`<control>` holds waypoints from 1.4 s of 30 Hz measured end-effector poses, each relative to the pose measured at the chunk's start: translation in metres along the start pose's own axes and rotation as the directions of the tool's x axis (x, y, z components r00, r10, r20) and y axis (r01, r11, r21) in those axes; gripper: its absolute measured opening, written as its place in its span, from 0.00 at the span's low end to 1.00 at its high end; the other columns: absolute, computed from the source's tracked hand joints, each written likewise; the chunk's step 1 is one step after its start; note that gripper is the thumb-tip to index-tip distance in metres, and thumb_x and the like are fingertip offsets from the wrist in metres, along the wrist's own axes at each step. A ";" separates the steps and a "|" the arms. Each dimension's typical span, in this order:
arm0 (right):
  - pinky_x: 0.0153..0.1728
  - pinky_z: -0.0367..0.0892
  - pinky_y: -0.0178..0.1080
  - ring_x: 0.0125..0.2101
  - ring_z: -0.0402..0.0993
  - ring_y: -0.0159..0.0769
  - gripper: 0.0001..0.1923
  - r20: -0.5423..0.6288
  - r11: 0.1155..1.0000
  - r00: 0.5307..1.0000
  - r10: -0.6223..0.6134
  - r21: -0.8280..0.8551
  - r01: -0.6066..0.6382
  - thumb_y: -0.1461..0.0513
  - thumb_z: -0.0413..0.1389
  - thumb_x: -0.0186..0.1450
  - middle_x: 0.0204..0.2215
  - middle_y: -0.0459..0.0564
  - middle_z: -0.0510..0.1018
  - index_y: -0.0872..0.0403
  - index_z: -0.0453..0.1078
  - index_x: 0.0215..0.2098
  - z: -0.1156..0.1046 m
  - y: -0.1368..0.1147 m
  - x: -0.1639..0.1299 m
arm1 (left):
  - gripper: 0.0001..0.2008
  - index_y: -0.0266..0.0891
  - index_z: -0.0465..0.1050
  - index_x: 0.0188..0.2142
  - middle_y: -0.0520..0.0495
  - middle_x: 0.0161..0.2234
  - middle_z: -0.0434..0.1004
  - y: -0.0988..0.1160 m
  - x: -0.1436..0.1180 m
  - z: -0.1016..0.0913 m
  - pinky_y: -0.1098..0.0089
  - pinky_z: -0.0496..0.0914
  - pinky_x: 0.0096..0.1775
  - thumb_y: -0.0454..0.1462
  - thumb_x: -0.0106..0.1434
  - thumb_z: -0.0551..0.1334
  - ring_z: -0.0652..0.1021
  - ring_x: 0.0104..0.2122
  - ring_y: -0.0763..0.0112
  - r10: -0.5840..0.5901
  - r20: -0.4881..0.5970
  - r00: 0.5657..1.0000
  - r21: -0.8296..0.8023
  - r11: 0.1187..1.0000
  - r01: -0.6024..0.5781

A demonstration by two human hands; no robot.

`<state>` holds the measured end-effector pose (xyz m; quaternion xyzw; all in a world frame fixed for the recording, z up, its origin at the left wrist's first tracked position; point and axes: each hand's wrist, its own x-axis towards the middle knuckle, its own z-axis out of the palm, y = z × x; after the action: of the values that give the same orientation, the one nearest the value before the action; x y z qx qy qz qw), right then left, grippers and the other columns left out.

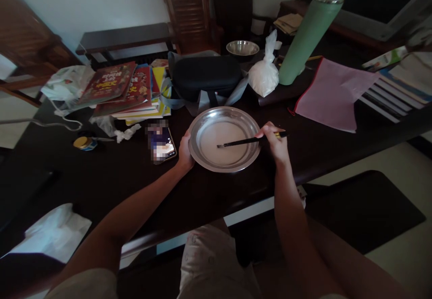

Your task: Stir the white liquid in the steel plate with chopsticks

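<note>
A round steel plate [203, 121] holding a thin whitish layer lies on the dark table [118, 173] in front of me. My left hand [184, 152] grips the plate's left rim. My right hand [275, 142] is at the plate's right rim, closed on a pair of dark chopsticks [243, 141]. Their tips rest in the whitish layer near the plate's middle.
A phone [162, 144] lies just left of the plate. Behind are stacked books [124, 87], a black case [202, 76], a knotted bag of white powder [265, 74], a green flask [305, 38], a pink pouch [332, 94], a steel bowl [242, 47]. A small tin [84, 143] sits left.
</note>
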<state>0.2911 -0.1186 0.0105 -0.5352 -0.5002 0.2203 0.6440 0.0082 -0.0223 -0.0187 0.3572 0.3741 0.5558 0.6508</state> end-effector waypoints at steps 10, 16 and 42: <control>0.44 0.75 0.50 0.33 0.79 0.43 0.29 0.024 1.000 1.000 0.013 -0.023 -0.012 0.35 0.64 0.68 0.25 0.46 0.83 0.45 0.79 0.22 0.000 -0.002 0.000 | 0.10 0.44 0.83 0.40 0.48 0.38 0.90 0.004 -0.002 0.004 0.62 0.81 0.51 0.43 0.62 0.67 0.87 0.49 0.53 -0.039 -0.036 0.999 -0.019 0.999 0.039; 0.41 0.73 0.49 0.30 0.77 0.41 0.32 -0.011 0.999 0.999 0.051 0.002 -0.051 0.33 0.62 0.68 0.22 0.46 0.80 0.46 0.76 0.19 0.001 -0.005 0.000 | 0.09 0.43 0.82 0.38 0.46 0.37 0.89 0.004 -0.002 0.005 0.61 0.81 0.53 0.43 0.61 0.67 0.87 0.52 0.51 -0.039 -0.068 0.997 -0.012 0.999 0.038; 0.41 0.73 0.49 0.30 0.77 0.41 0.30 -0.014 0.998 0.998 0.058 0.016 -0.057 0.34 0.64 0.67 0.23 0.46 0.80 0.45 0.78 0.20 0.000 -0.006 0.000 | 0.14 0.44 0.80 0.37 0.47 0.36 0.88 0.000 -0.001 0.002 0.56 0.82 0.54 0.51 0.61 0.71 0.87 0.53 0.47 -0.025 -0.025 0.999 0.002 1.000 0.025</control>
<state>0.2897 -0.1204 0.0155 -0.5458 -0.4782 0.2389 0.6453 0.0100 -0.0237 -0.0171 0.3463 0.3875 0.5516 0.6524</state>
